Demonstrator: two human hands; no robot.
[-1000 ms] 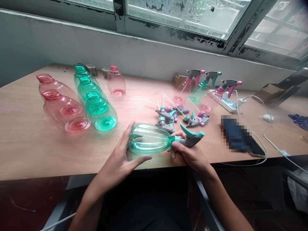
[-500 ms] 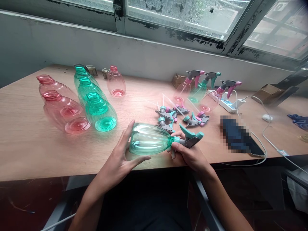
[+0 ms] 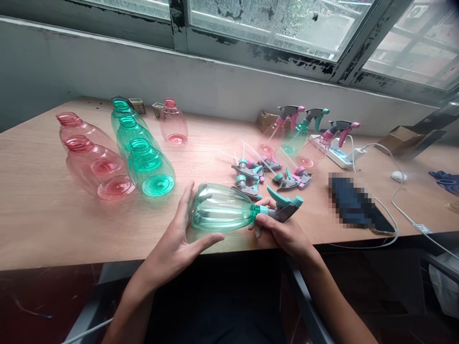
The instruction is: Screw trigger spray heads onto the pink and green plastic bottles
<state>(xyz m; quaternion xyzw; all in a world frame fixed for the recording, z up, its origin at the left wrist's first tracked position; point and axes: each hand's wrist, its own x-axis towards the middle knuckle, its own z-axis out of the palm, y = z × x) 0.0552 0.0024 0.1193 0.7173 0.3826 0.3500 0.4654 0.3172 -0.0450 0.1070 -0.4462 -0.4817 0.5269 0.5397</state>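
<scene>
A green see-through spray bottle point(image 3: 224, 208) lies sideways above the table's front edge, its base toward the left. On its neck sits a teal and grey trigger sprayer point(image 3: 285, 204). My right hand point(image 3: 281, 229) pinches the bottle at the collar between thumb and fingers. Around the base end, my left hand point(image 3: 182, 236) is open, thumb and fingers spread; whether the palm touches the base I cannot tell. Just behind the bottle lie several loose trigger sprayers point(image 3: 247, 174) with thin tubes, teal, pink and grey.
Several open-necked bottles stand at the left, pink ones point(image 3: 96, 162) beside green ones point(image 3: 152, 167). One pink bottle point(image 3: 174, 122) is farther back. Spray bottles with sprayers fitted point(image 3: 317, 148) stand at the back right. A phone point(image 3: 358, 205), white cables, a power strip point(image 3: 335, 153) and scissors point(image 3: 446, 181) lie rightward.
My left hand's fingers have drawn slightly away to the left from the bottle's base. The bottle and my right hand have barely moved.
</scene>
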